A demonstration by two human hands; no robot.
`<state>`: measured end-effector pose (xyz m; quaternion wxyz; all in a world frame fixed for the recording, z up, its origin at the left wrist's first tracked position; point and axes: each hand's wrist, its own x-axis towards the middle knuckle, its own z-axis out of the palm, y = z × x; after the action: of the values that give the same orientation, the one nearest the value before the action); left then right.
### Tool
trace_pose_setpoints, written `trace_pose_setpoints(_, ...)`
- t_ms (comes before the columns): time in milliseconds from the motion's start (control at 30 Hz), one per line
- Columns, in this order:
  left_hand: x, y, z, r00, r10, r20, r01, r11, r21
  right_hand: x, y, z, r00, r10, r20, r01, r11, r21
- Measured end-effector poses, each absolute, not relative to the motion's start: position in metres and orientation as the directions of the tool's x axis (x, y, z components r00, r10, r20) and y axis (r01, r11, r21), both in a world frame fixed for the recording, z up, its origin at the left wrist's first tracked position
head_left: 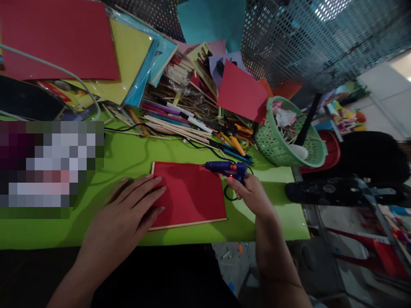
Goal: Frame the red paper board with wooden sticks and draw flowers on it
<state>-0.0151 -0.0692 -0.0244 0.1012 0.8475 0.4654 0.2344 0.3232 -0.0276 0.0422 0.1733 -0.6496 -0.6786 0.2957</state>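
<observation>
A red board (192,192) with a pale wooden edge lies flat on the green table (128,156) in front of me. My left hand (128,211) rests palm down on the table, fingertips spread over the board's left edge. My right hand (248,192) grips a blue glue gun (226,168) by its handle, just right of the board. The gun's nozzle points left along the board's top right corner, and a small red light glows on its body. A black cord (229,196) loops under the gun.
A green basket (272,143) with scraps and a black tool stands at the right. Behind the board lie wooden sticks (173,124), markers, orange-handled scissors (239,137) and coloured paper sheets (239,92). The table's right edge is close beside my right hand.
</observation>
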Motion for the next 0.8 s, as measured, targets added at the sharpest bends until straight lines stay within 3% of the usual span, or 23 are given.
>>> trace_pose_setpoints(800, -0.015, -0.0687, -0.024, 0.459, 0.85, 0.259, 0.744, -0.527, 0.411, 0.3311, -0.0295, 0.0408, -0.015, 0.982, -0.189, 0.772, -0.109, -0.627)
